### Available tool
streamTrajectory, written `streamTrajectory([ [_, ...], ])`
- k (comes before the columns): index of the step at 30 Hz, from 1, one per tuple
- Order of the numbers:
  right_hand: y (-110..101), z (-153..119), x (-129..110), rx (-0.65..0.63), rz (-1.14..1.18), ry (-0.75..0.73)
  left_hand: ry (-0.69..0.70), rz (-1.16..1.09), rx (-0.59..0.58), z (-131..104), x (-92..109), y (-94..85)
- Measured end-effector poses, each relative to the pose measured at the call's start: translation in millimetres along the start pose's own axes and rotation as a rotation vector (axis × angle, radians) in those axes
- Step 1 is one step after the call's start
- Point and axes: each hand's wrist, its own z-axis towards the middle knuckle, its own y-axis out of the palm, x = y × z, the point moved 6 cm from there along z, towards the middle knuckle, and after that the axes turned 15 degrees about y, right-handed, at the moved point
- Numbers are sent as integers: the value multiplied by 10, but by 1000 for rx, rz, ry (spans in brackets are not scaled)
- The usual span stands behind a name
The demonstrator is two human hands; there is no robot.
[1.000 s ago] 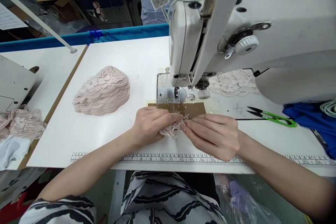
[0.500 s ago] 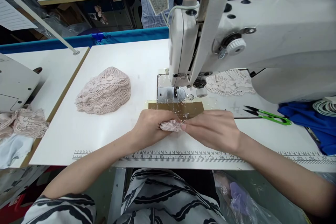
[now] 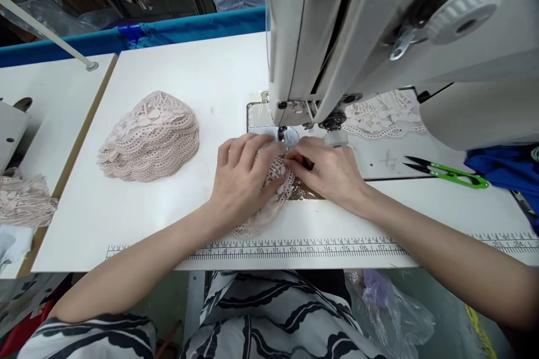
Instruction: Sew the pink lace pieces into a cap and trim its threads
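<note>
Looks like rough, openwork cloth in the pale pink scalloped lace piece [image 3: 261, 216] and the pale pink domed lace pile [image 3: 151, 137]; smooth, faintly glossy across the flat white desk [image 3: 223, 84]; painted metal, softly shiny, on the bulky white sewing machine [image 3: 288, 39]; plastic-like gloss over the flat brown strip [image 3: 305, 191]

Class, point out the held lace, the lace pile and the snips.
Held lace [image 3: 287, 184]: head view, its patterned edge.
Lace pile [image 3: 149, 137]: head view, its middle.
Snips [image 3: 446, 168]: head view, green handle.
</note>
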Motion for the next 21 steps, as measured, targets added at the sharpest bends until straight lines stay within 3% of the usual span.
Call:
streamTrajectory([
  [3,-6,41,28,-4,72,23,195,128,-14,-22,202,-59],
  [5,-3,75,73,-19,130,55,244,132,-79,-42,280,-44],
  [9,-24,108,145,13,76,87,214,84,-159,-51,278,3],
  [16,-90,-89,-29,149,-239,-231,188,64,-140,10,106,66],
  [21,-56,-160,-55,162,-388,-279,182,123,-172,14,93,86],
])
